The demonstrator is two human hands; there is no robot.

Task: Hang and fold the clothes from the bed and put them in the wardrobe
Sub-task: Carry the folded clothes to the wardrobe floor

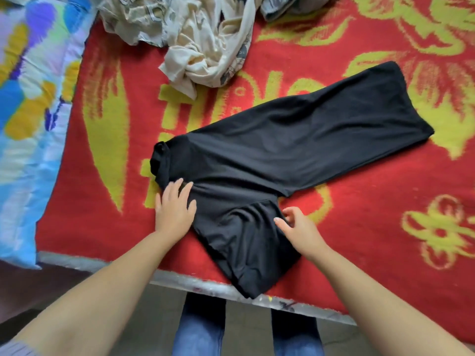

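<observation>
Nearest, below both forearms, the bed edge (180, 280) runs as a pale, paint-flecked strip. The left hand (174, 210) lies flat, fingers straight, pressing the black trousers (295, 145) at their bunched waist end. The right hand (298, 228) has loosely curled fingers touching the shorter, folded-over leg; whether it pinches cloth cannot be told. Between and beyond the hands the smooth trousers spread over a coarse red-and-yellow blanket (385, 227). Farther off lies a crumpled cream garment (205, 47).

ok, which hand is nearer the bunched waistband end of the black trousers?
Left. The left hand rests flat on the black trousers just below the waistband; the right hand is further off, at the crotch fold.
</observation>
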